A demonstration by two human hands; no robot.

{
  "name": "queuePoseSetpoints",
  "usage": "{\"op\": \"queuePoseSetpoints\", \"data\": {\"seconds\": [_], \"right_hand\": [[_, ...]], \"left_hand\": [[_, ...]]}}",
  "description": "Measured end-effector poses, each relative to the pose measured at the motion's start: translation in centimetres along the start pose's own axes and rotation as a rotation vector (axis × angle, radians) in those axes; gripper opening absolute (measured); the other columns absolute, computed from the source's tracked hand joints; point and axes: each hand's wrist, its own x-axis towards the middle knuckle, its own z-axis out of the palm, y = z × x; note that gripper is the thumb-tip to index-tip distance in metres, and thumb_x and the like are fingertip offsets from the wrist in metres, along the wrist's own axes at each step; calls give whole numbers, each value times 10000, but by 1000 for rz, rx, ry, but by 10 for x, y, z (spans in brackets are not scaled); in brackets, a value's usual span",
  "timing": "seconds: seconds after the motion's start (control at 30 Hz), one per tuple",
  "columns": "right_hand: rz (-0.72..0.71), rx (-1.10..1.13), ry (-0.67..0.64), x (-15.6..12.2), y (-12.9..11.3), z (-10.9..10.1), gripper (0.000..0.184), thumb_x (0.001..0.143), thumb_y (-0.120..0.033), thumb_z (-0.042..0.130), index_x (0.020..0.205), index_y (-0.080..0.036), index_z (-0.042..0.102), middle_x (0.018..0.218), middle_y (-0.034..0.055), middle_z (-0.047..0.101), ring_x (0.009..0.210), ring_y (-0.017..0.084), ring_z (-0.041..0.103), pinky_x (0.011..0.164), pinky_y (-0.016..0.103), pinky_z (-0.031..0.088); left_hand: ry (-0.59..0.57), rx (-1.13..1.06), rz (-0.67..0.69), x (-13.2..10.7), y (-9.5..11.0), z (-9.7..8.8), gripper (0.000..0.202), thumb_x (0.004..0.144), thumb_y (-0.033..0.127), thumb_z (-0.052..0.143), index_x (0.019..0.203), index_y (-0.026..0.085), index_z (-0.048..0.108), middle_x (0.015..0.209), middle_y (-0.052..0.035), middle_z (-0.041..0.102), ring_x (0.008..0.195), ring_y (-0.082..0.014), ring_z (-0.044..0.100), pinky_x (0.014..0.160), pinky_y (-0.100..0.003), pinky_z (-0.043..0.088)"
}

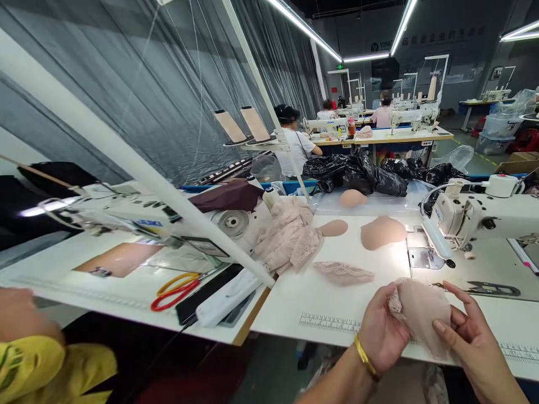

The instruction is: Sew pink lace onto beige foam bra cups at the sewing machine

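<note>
A beige fabric piece with a lace edge (423, 314) is held up between both hands, over the front edge of the white sewing table (290, 308). My left hand (385, 331), with a gold bracelet at the wrist, grips its lace side. On the opposite side my right hand (471, 331) pinches the cloth between thumb and fingers. Behind them lie a beige bra cup (383, 233), a smaller pad (334, 227) and a flat lace strip (343, 273). The sewing machine (458, 219) stands beyond my right hand, with thread snips (492, 289) on its bed.
Heaped lace (290, 235) lies left of the cups, beside a slanting white thread-stand pole (202, 235). On the neighbouring table are red and yellow-handled scissors (177, 292) and another machine (143, 219). A co-worker's yellow sleeve (29, 365) shows at lower left. Black plastic bags (357, 171) lie behind.
</note>
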Motion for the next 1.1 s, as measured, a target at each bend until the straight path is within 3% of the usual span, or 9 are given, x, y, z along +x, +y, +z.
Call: {"op": "queuePoseSetpoints", "data": {"seconds": [0.2,0.43,0.67,0.8,0.87,0.97,1.03,1.07,1.1], "right_hand": [[-14,0,43,-3,14,-6,836,816,-489,833,1527,-325,424,995,49,760,946,226,699,804,297,568],[29,43,-21,4,22,-19,897,820,-459,836,1559,-341,341,1097,70,770,950,223,700,852,329,572],[11,16,-17,5,19,-17,862,823,-470,828,1537,-351,359,1158,90,778,987,255,721,855,363,586],[-12,-34,-69,-4,16,-14,899,861,-489,780,1588,-359,267,1202,97,758,997,251,720,910,402,569],[-38,-148,-87,-4,14,-21,889,878,-493,752,1604,-354,259,1251,102,735,1061,263,711,961,425,547],[-305,-469,-77,14,2,-43,676,894,-431,717,1511,-315,465,1220,111,727,1127,296,683,958,432,545],[-626,-739,-211,40,-11,-59,391,946,-310,628,1337,-302,624,1027,86,749,1008,281,682,879,423,550],[-780,-875,-325,55,-19,-64,268,974,-223,560,1196,-307,685,964,61,748,927,249,668,824,397,534],[-872,-1048,-389,71,-26,-68,266,991,-156,518,1113,-302,704,991,50,755,918,233,650,828,394,508]], "left_hand": [[-18,193,196,0,-6,5,427,664,348,957,963,102,778,985,-121,769,903,-225,689,841,-310,541],[-30,220,165,-1,-8,8,452,657,385,960,969,101,795,944,-125,775,824,-209,689,773,-292,538],[-53,265,107,7,-8,12,490,622,378,972,980,96,792,970,-131,758,867,-217,667,792,-303,532],[-79,333,113,8,1,19,467,614,391,968,932,105,780,918,-100,726,834,-192,636,830,-307,512],[-226,458,104,2,15,25,447,652,440,935,934,133,773,901,-76,709,827,-190,628,849,-314,501],[-691,982,35,-3,42,34,299,743,434,850,897,193,764,913,-62,710,852,-227,632,913,-376,479],[-1008,1472,133,6,57,38,130,807,337,770,782,213,739,941,-60,728,902,-247,635,1009,-432,405],[-1108,1692,236,15,61,39,105,823,274,733,739,211,722,968,-63,737,943,-257,635,1050,-460,353],[-1168,1869,344,27,64,40,99,820,211,707,721,207,712,999,-64,743,987,-265,635,1073,-485,308]]}}
